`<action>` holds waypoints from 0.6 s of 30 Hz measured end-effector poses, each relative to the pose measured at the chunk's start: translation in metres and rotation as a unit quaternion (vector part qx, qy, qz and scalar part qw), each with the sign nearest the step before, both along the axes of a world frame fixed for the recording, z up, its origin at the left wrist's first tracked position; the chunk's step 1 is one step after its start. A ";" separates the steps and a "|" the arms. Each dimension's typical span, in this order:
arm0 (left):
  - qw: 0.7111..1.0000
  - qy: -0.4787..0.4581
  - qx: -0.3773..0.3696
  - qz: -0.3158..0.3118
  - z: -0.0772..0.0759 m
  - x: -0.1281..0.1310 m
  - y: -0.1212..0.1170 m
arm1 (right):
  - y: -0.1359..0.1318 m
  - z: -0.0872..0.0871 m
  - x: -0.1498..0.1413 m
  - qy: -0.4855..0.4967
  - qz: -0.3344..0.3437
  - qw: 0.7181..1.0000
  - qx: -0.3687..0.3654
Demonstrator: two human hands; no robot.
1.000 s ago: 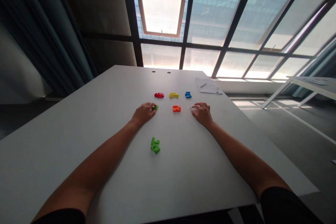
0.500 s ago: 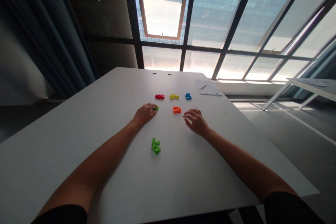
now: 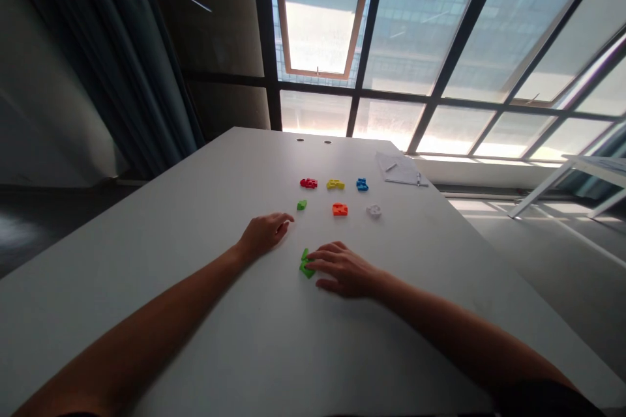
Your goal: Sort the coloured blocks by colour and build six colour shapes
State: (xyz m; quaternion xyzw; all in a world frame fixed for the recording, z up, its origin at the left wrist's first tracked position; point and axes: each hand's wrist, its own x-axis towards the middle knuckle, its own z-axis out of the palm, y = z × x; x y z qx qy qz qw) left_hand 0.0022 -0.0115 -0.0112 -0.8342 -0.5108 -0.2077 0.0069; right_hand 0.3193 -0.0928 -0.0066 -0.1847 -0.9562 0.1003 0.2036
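Observation:
My right hand (image 3: 342,270) lies on the white table (image 3: 147,287), its fingertips on a small heap of green plastic pieces (image 3: 306,264). Whether those fingers grip the heap I cannot tell. My left hand (image 3: 264,234) rests on the tabletop with loosely curled fingers, holding nothing. Nearest to it is a small green piece (image 3: 302,205), a little ahead and apart. Further on lie a red piece (image 3: 308,183), a yellow piece (image 3: 335,184) and a blue piece (image 3: 362,185). Below them are an orange piece (image 3: 340,209) and a pale white piece (image 3: 373,211).
Sheets of paper with a pen (image 3: 398,169) lie at the far right of the table. The table's right edge drops to a grey floor. A second white table (image 3: 596,166) stands by the large window at right.
My right hand has left the white piece, now uncovered, and moved nearer me to the green heap. My left hand has drawn back from the small green piece. The view has shifted slightly.

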 end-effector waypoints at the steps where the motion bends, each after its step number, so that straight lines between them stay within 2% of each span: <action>1: 1.000 -0.011 0.000 -0.012 0.000 -0.001 -0.006 | 0.004 -0.002 0.003 0.010 -0.020 1.000 -0.004; 6: 0.995 -0.052 -0.002 -0.083 0.000 0.021 -0.024 | 0.017 -0.013 0.011 0.052 -0.125 0.991 -0.006; 8: 0.992 -0.054 0.004 -0.111 0.000 0.033 -0.028 | 0.019 -0.016 0.010 0.066 -0.147 0.987 -0.001; 13: 0.984 -0.028 0.025 -0.174 0.001 0.040 -0.029 | 0.018 -0.018 0.009 0.078 -0.124 0.989 0.007; 18: 0.980 -0.039 0.009 -0.197 0.000 0.036 -0.026 | 0.018 -0.016 0.010 0.062 -0.092 0.994 0.023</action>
